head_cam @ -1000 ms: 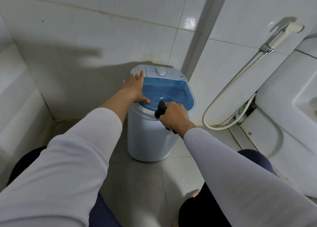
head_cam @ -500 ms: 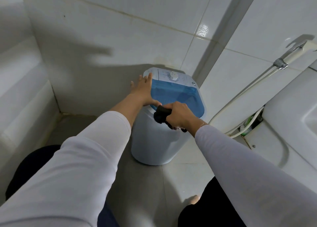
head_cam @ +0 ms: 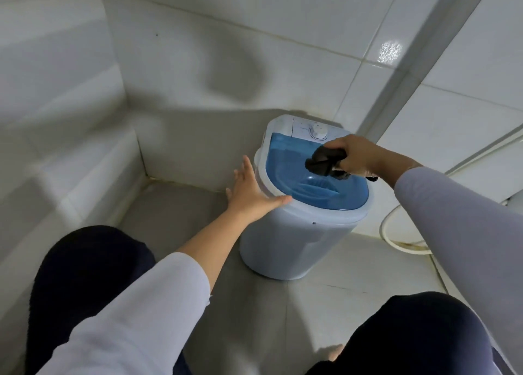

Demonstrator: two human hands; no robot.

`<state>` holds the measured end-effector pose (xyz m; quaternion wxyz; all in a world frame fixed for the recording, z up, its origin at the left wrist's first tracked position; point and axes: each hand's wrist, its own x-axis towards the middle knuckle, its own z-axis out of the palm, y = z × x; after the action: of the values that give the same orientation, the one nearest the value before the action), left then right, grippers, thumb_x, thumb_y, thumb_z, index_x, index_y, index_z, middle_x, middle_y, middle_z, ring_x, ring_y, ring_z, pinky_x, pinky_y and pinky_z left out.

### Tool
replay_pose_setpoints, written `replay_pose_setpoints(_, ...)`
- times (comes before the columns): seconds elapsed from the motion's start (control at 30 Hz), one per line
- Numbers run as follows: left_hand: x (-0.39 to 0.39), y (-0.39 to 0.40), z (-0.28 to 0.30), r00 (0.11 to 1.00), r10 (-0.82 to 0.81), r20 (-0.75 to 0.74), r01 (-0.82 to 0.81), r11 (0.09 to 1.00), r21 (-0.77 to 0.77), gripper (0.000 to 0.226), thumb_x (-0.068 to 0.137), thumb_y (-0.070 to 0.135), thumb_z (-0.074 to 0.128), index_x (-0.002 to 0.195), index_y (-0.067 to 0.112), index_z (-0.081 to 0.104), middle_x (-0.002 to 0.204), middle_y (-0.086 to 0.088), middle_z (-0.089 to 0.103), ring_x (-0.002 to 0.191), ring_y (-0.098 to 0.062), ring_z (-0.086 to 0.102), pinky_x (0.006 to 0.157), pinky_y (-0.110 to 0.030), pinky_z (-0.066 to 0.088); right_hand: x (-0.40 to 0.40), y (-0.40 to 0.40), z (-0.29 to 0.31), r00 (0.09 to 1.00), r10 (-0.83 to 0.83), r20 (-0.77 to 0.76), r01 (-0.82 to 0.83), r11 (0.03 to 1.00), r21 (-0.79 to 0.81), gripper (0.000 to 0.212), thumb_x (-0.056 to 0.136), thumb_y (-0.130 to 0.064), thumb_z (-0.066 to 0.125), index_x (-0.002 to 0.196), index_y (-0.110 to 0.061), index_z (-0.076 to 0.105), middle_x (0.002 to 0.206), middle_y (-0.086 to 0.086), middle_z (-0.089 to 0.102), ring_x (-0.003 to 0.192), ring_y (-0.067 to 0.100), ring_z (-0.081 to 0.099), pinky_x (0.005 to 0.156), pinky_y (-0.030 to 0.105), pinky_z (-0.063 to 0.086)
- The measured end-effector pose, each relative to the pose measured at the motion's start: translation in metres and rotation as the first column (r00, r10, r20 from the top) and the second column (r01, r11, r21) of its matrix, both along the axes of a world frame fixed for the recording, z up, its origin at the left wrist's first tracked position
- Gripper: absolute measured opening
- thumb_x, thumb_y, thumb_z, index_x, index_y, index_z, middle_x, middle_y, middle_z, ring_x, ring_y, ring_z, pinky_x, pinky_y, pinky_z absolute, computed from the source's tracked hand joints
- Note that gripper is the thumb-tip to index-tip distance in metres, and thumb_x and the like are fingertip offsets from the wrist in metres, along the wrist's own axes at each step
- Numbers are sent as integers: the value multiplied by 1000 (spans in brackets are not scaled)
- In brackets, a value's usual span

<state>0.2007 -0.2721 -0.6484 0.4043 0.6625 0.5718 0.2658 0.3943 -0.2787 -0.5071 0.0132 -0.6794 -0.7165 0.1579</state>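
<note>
Black cloth (head_cam: 322,162) clenched in right grip (head_cam: 355,158) (above blue lid (head_cam: 285,162)), left grip (head_cam: 250,193) splayed.

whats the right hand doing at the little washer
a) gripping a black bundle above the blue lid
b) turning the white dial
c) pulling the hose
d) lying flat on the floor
a: the right hand has its fingers curled round a black bundle and holds it just above the shut blue lid of the washer.

The right hand (head_cam: 355,156) grips a dark cloth (head_cam: 325,163) above the washer (head_cam: 297,233).
</note>
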Motion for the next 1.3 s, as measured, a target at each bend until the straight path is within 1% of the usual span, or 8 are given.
replay_pose_setpoints(0.17,6,-22,-11,997,82,-4,-82,993,-82,138,63,60,76,147,19,-25,162,-3,-11,148,-21,-15,116,-57,-4,-3,24,-2,955,270,119,-271,963,-10,54,80,9,50,118,-27,63,110,0,58,108,22,51,94,32,43)
replay_pose_setpoints(0.33,11,-27,-3,991,136,14,-134,985,-104,133,66,58,76,147,23,-25,161,-3,-14,147,-23,-17,116,-54,-6,-7,43,2,851,504,146,-511,859,17,65,73,19,41,118,-21,65,104,-3,55,100,13,48,84,22,36)
replay_pose_setpoints(0.5,15,-25,5,983,182,-1,-181,976,-120,132,67,56,76,148,23,-24,161,-2,-15,147,-28,-14,118,-53,-4,-14,54,-8,713,686,147,-694,720,4,68,68,21,41,113,-22,68,99,-8,53,104,20,54,86,28,43)
replay_pose_setpoints(0.63,15,-21,-1,983,184,-16,-184,974,-134,137,63,59,77,147,23,-25,161,-4,-16,148,-26,-14,118,-54,-5,-19,57,-25,568,799,200,-814,581,-7,70,71,16,47,119,-33,63,112,-4,61,109,19,53,86,37,49)
replay_pose_setpoints(0.73,14,-18,-1,983,181,-11,-181,972,-151,138,62,59,78,146,26,-27,160,-3,-17,148,-25,-15,119,-54,-4,-19,58,-36,476,857,200,-875,484,6,67,71,12,50,118,-35,64,115,-6,62,112,17,52,84,37,50)
replay_pose_setpoints(1.0,13,-15,-4,989,146,-17,-146,978,-147,141,61,60,78,144,24,-30,160,-4,-17,145,-17,-23,118,-54,-8,-14,68,-55,280,911,302,-960,258,113,59,68,5,66,111,-34,68,110,-6,65,101,25,57,63,38,55)
replay_pose_setpoints(1.1,13,-13,-4,990,135,-41,-140,980,-145,141,60,62,77,144,24,-29,160,-3,-16,146,-18,-22,118,-54,-6,-12,69,-59,251,903,348,-966,208,156,58,64,4,72,109,-32,69,107,-2,67,96,27,61,58,35,55)
replay_pose_setpoints(1.3,12,-9,-7,992,111,-54,-119,980,-158,143,57,64,77,144,25,-30,160,-3,-19,145,-18,-23,118,-56,-6,-18,76,-67,273,886,374,-956,207,207,52,65,2,73,107,-28,70,104,2,67,92,30,61,57,40,56)
